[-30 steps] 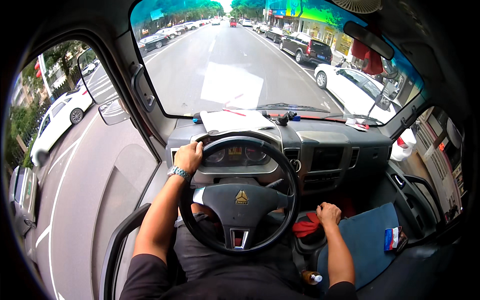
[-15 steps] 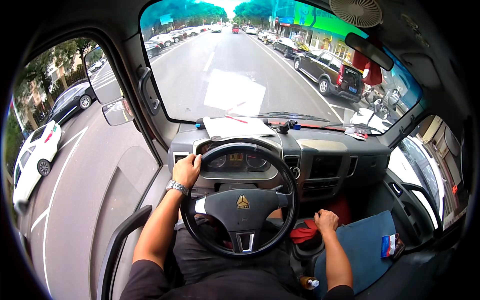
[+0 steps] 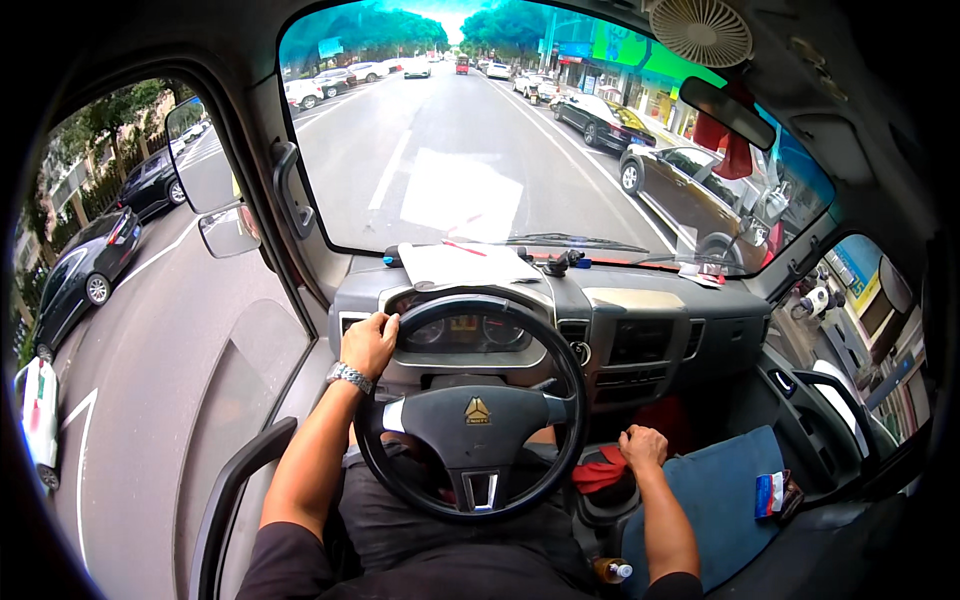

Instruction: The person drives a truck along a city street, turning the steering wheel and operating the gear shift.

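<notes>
My left hand (image 3: 370, 343), with a metal watch (image 3: 350, 377) at the wrist, is closed around the upper left rim of a black steering wheel (image 3: 580, 425). My right hand (image 3: 643, 446) is closed low on the right, beside a red cloth (image 3: 601, 471) bunched over a dark lever base (image 3: 606, 502). Whatever lies inside its fingers is hidden. Behind the wheel the instrument cluster (image 3: 465, 330) shows through the rim. White papers (image 3: 465, 266) with a red pen (image 3: 463, 246) lie on the dashboard.
A blue seat (image 3: 715, 500) on the right carries a small blue-and-white packet (image 3: 769, 494). By my right elbow is a capped bottle (image 3: 612, 570). Beyond the windshield runs a road (image 3: 400, 150), with a brown parked car (image 3: 695, 190) on its right. Black cars (image 3: 90, 265) stand on the left.
The parked cars on both sides have slid backward past the cab, and the brown car is nearer on the right. Both hands keep their places relative to the wheel and seat.
</notes>
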`<state>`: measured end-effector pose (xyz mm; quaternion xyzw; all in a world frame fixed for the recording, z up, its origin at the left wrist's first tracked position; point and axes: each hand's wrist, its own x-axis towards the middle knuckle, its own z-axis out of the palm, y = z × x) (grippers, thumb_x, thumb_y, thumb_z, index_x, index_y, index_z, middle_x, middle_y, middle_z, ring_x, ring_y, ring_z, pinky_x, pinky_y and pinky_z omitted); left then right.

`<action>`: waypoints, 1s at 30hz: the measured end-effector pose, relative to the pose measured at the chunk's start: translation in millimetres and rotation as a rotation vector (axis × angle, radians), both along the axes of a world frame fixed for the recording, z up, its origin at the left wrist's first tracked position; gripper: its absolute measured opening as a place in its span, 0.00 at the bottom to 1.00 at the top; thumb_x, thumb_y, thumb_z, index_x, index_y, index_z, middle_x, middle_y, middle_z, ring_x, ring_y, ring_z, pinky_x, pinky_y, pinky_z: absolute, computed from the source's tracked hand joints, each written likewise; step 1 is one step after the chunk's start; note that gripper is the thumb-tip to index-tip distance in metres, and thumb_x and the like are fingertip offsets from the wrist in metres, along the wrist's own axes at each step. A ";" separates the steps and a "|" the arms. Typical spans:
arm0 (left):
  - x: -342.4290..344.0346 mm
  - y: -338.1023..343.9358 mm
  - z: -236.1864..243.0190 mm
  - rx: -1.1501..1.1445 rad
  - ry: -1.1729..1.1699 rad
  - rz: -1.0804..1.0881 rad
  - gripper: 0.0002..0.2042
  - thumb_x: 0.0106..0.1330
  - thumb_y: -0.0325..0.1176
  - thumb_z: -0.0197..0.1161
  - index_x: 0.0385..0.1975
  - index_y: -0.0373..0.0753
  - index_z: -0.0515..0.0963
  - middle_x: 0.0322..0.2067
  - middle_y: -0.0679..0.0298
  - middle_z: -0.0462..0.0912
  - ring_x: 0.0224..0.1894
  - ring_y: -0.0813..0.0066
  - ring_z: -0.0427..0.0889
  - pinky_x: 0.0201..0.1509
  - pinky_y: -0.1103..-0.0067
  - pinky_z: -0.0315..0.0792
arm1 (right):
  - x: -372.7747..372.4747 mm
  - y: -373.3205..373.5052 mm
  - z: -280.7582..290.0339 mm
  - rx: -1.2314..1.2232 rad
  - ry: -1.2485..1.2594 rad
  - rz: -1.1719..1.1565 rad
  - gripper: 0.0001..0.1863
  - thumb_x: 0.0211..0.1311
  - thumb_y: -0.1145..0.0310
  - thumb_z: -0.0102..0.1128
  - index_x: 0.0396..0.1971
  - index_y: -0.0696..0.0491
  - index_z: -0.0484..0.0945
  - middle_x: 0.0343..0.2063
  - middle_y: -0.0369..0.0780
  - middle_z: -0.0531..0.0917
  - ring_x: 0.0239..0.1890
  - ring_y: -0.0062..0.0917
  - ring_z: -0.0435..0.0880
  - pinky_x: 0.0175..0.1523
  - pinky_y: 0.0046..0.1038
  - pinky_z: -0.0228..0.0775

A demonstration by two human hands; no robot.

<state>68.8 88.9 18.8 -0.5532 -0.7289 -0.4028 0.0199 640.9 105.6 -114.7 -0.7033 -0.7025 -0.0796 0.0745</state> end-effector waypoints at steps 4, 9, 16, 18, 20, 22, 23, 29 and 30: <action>3.8 1.4 3.9 -0.026 0.004 0.010 0.20 0.76 0.50 0.60 0.36 0.37 0.87 0.29 0.45 0.87 0.36 0.41 0.87 0.43 0.57 0.79 | 1.9 0.6 -0.4 -0.020 -0.008 -0.015 0.16 0.65 0.50 0.65 0.36 0.46 0.92 0.34 0.44 0.91 0.40 0.42 0.91 0.48 0.44 0.82; 4.0 14.7 10.8 -0.033 0.068 -0.002 0.20 0.75 0.50 0.60 0.35 0.38 0.88 0.29 0.45 0.87 0.36 0.41 0.87 0.43 0.56 0.80 | 3.2 1.6 0.4 -0.063 -0.027 -0.036 0.16 0.65 0.50 0.65 0.36 0.46 0.92 0.34 0.44 0.91 0.41 0.42 0.91 0.48 0.44 0.82; 14.4 33.6 30.0 -0.082 0.203 -0.021 0.20 0.74 0.50 0.59 0.34 0.39 0.88 0.29 0.44 0.87 0.35 0.40 0.87 0.43 0.53 0.80 | 6.5 5.2 -2.0 -0.044 -0.014 -0.019 0.17 0.65 0.49 0.64 0.36 0.46 0.92 0.34 0.45 0.91 0.41 0.42 0.91 0.49 0.44 0.82; 15.0 37.5 28.6 -0.099 0.241 -0.019 0.20 0.74 0.50 0.59 0.33 0.39 0.87 0.29 0.44 0.87 0.34 0.40 0.87 0.44 0.52 0.80 | 5.7 4.7 -2.8 -0.037 -0.027 -0.030 0.17 0.64 0.49 0.65 0.36 0.45 0.92 0.34 0.45 0.91 0.41 0.42 0.91 0.49 0.44 0.82; 14.0 39.4 25.1 -0.085 0.236 -0.018 0.21 0.74 0.50 0.58 0.31 0.39 0.87 0.29 0.44 0.87 0.35 0.41 0.87 0.44 0.52 0.80 | 5.3 3.0 -3.0 -0.035 -0.017 -0.017 0.16 0.65 0.49 0.64 0.36 0.45 0.91 0.35 0.44 0.91 0.41 0.42 0.91 0.48 0.43 0.83; 15.2 38.9 26.0 -0.087 0.230 -0.009 0.21 0.75 0.50 0.57 0.29 0.38 0.86 0.30 0.45 0.88 0.36 0.42 0.88 0.45 0.52 0.80 | 5.3 1.1 -0.9 -0.032 -0.015 -0.014 0.16 0.66 0.49 0.64 0.36 0.45 0.91 0.35 0.43 0.92 0.40 0.41 0.91 0.48 0.43 0.83; 15.8 38.6 26.5 -0.091 0.229 -0.007 0.21 0.75 0.50 0.57 0.30 0.38 0.86 0.30 0.45 0.88 0.36 0.42 0.88 0.45 0.52 0.80 | 5.1 0.6 -0.5 -0.033 -0.017 -0.014 0.16 0.66 0.49 0.64 0.36 0.46 0.91 0.35 0.43 0.92 0.40 0.41 0.91 0.48 0.43 0.83; 14.6 36.8 25.2 -0.074 0.201 0.003 0.22 0.75 0.50 0.56 0.30 0.37 0.86 0.30 0.45 0.87 0.36 0.41 0.87 0.45 0.52 0.80 | 4.0 1.1 1.4 -0.028 0.026 -0.027 0.16 0.65 0.50 0.65 0.37 0.45 0.92 0.35 0.46 0.91 0.42 0.44 0.91 0.50 0.46 0.82; 15.2 36.8 26.9 -0.082 0.191 0.001 0.22 0.75 0.50 0.56 0.30 0.37 0.86 0.31 0.45 0.87 0.36 0.40 0.87 0.45 0.52 0.80 | 3.3 -0.4 3.1 -0.023 0.035 -0.025 0.16 0.65 0.50 0.64 0.37 0.45 0.92 0.35 0.46 0.91 0.42 0.44 0.91 0.50 0.46 0.82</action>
